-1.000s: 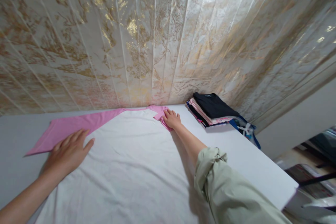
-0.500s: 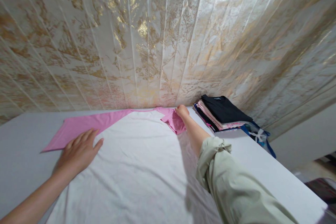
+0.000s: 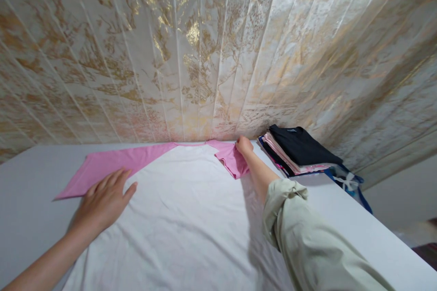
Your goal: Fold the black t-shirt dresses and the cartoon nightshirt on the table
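Shirt (image 3: pixel 184 200) of white body and pink sleeves, spread face up or face down (cannot tell which) on white table (image 3: pixel 344 223), with neckline (image 3: pixel 191 145) close to patterned curtain (image 3: pixel 170 54). By judgement, at the step of straightening right sleeve (image 3: pixel 234 157), with its hem apparently turned inward over the white body. Next, seems to call for a gentle pull outward and a flattening of this hem, with steady pressure on the other side.

Left hand (image 3: pixel 108 195) open and flat, thumb apart, resting across lower edge of left sleeve (image 3: pixel 112 163) and the white cloth, gripping nothing. Right hand (image 3: pixel 245 145) with fingers curled closed, apparently pinching the outer upper edge of the right sleeve, fingertips hidden; just beside stack of folded clothes (image 3: pixel 298 148).

Compared with one second earlier: right sleeve less bunched and more spread, right hand farther from the neckline and now curled instead of laid flat, left hand nearly unchanged on the cloth.
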A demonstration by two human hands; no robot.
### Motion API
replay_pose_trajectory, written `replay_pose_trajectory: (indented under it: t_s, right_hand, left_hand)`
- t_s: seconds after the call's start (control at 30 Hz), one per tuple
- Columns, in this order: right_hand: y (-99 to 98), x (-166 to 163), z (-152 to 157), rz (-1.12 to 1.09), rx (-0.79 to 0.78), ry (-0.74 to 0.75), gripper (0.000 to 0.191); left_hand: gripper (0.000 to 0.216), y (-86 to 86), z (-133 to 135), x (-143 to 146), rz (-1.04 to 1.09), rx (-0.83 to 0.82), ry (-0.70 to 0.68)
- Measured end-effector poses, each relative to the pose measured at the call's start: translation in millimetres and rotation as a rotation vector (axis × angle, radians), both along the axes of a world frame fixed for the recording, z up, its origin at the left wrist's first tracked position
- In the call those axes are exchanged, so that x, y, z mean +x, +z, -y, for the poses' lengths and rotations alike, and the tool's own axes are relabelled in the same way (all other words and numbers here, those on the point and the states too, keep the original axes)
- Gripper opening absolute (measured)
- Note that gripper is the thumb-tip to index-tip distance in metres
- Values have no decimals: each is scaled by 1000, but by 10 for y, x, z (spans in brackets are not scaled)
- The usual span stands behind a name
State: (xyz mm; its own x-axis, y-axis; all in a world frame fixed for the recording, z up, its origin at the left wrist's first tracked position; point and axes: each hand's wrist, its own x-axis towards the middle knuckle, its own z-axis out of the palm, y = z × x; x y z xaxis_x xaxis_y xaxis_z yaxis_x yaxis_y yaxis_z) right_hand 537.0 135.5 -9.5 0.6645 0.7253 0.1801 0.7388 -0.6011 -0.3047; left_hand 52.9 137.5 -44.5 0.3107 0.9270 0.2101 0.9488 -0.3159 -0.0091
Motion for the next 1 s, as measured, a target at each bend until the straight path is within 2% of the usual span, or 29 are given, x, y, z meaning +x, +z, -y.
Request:
replay_pose_trajectory:
  t_s: [0.17,0.37,0.47,0.7,0.83,1.0]
  right_hand:
    - [82,171,54,15,16,84,35]
    - [72,70,52,29,-47,297,28]
    - [61,54,78,51,-70,311,23]
    - [116,177,168,76,-68,294,31]
    - [76,12,362,114,-35,275,41]
    - [-148,-351,829,125,-86,445,46]
  left_hand:
    - [71,-32,-26,-6,11,21,-18]
    - [72,55,21,47,22,12,-4]
    - [71,83,35,60,35,-4,-3]
    - [68,36,5,23,21,2,-1]
    - [69,10,-10,17,12,3,-16]
    - [65,70,32,54,17,-15,-4]
